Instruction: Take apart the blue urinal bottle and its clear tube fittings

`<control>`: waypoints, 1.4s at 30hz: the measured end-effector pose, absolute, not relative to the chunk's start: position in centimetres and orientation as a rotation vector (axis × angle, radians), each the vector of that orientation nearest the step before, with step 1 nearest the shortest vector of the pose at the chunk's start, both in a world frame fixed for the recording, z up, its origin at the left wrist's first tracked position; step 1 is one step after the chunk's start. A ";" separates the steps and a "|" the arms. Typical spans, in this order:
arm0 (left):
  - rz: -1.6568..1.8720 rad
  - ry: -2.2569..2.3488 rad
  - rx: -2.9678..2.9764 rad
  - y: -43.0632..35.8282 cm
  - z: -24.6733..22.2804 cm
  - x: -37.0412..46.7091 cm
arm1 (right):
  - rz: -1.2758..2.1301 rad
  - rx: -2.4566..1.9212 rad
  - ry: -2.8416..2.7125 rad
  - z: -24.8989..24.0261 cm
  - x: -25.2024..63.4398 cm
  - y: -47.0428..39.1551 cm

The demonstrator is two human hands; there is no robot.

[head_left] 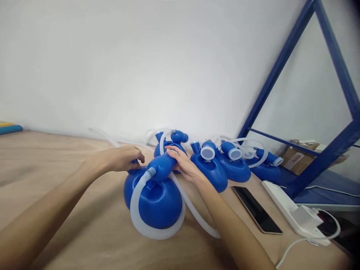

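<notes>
A blue plastic urinal bottle (153, 197) lies on the wooden table (70, 210) in front of me, a white corrugated hose (137, 215) looped around it and joined to its neck. My left hand (122, 158) grips the bottle's upper left side. My right hand (182, 163) is wrapped around its blue neck (163, 165). Just behind, a second blue bottle (170, 144) stands against the wall.
Three more blue bottles (213, 168) with white caps and hoses line up at the right along the wall. A phone (257, 213) and a white power strip (292, 213) lie at the right. A blue metal frame (281, 63) and a cardboard box (300, 159) stand beyond.
</notes>
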State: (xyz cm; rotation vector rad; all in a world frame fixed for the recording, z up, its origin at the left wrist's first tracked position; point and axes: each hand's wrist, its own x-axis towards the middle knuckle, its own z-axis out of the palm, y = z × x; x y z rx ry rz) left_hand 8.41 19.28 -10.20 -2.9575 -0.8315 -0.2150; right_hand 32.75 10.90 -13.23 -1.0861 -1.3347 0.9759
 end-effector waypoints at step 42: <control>-0.152 -1.158 -2.639 19.8 -10.3 5.0 | 0.399 -1.124 -1.499 -17.8 29.9 8.6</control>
